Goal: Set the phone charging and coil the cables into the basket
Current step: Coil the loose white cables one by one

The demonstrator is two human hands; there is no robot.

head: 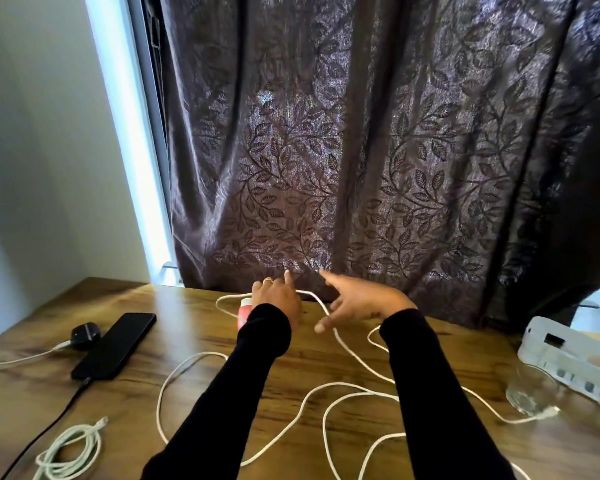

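Neither hand clearly grasps anything: the left hand (276, 299) lies over a small red-and-white object (244, 311) at the far edge of the table (194, 327), one finger pointing at the curtain (378, 150), and whether its other fingers curl round that object is hidden by the hand itself. The right hand (357, 301) is released, its fingers spread above the long white cable (343, 344), which passes under both hands.

At the far left a black plug (85, 336) sits on the wood with a pale lead (21, 360) running off the edge. Just beside it lies the phone (115, 344), face up, with a black cable (49, 426) entering its near end. Near the front left corner rests a small coiled white cable (71, 452).

Across the middle the long white cable sprawls in loose loops between and beneath the two black sleeves, and its plug end reaches the foot of a clear glass (530, 389) on the right. Beyond the glass, at the right edge, stands a white plastic basket (568, 358), only part of it in view.
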